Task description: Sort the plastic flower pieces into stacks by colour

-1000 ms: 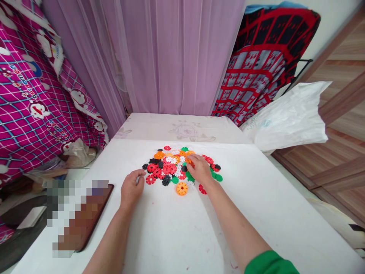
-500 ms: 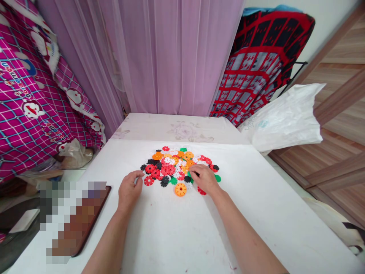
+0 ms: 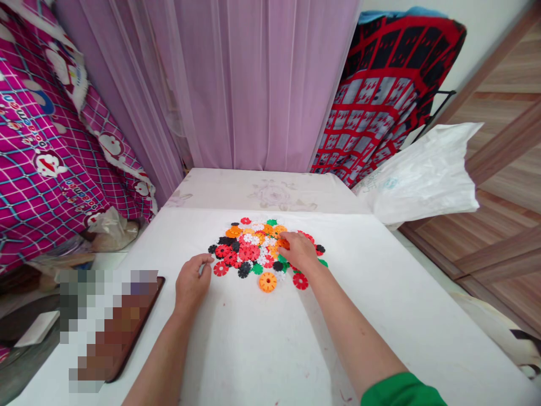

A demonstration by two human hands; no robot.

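I see the left hand (image 3: 192, 283) resting on the bench (image 3: 262, 349), fingers loosely curled, thumb and forefinger close together. I cannot tell whether it pinches anything. Its fingertips lie just beside a red disc (image 3: 220, 268) at the near-left edge of the disc pile (image 3: 249, 248). The right hand (image 3: 301, 252) lies palm down on the pile's right side, fingers bent, with the fingertips (image 3: 286, 238) touching an orange disc (image 3: 282, 244). I cannot tell whether it grips that disc. The pile lies flat at mid-bench. A large orange disc (image 3: 267, 281) lies alone just in front of the pile, between the hands. A white bag (image 3: 422, 175) sits at the far-right bench edge.
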